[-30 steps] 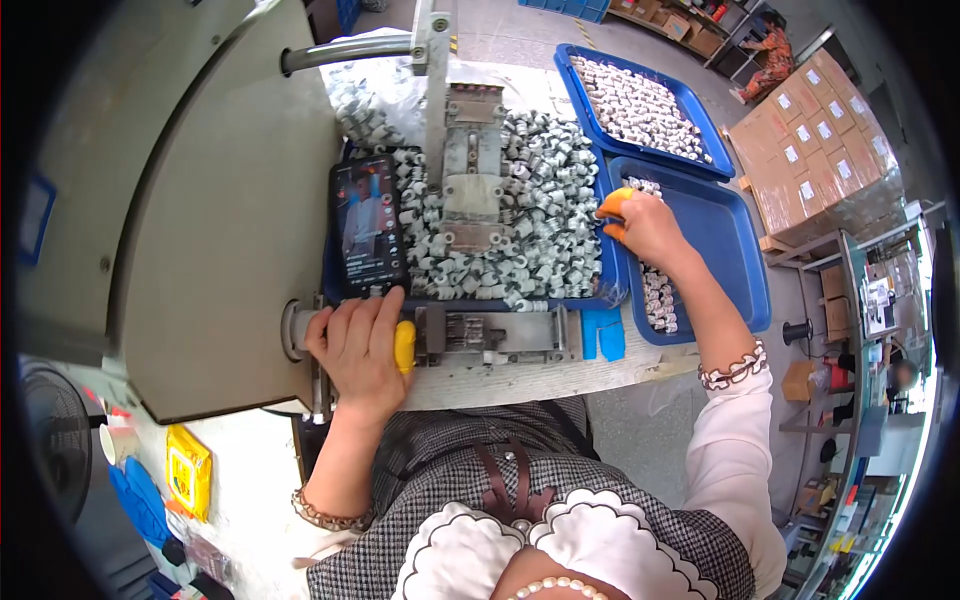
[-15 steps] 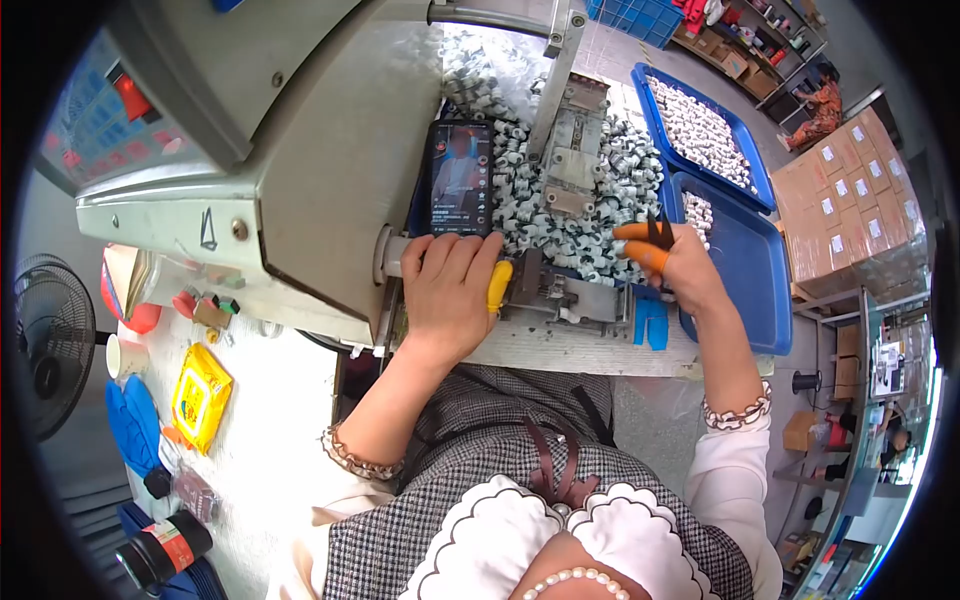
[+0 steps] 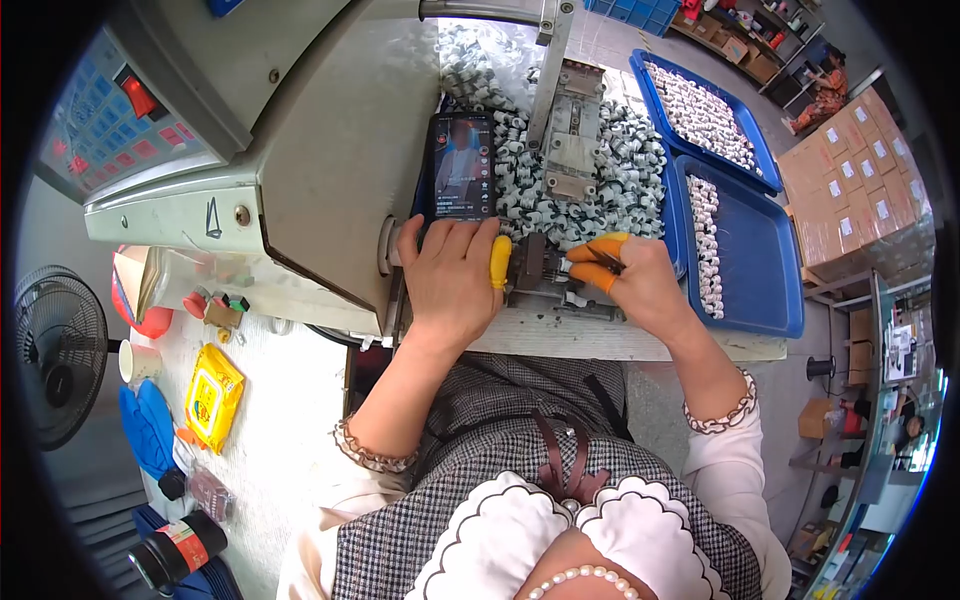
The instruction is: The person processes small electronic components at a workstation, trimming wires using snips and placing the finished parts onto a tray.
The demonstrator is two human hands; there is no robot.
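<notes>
My left hand (image 3: 447, 285) lies over the round shaft (image 3: 388, 245) at the machine's side, fingers curled over it. Its thumb wears a yellow cover (image 3: 500, 262), close beside the metal fixture (image 3: 535, 265). At the fixture's right side, my right hand (image 3: 640, 285), with orange covers on its fingers, pinches a small white fitting (image 3: 566, 268), mostly hidden by the fingertips. Behind both hands spreads a heap of small white-and-dark fittings (image 3: 520, 190). A phone (image 3: 462, 165) with a lit screen stands just beyond my left fingers.
To the right, a blue tray (image 3: 755, 265) holds a column of fittings; another blue tray (image 3: 765, 170) behind it is densely filled. The machine housing (image 3: 330, 150) rises at left. Yellow wipes (image 3: 213, 400) and a black jar (image 3: 180, 548) lie at lower left. Cartons (image 3: 855, 190) stand beyond.
My right hand has moved left and slightly down from the heap's right edge to the fixture. My left hand stays at the shaft. The view has shifted slightly.
</notes>
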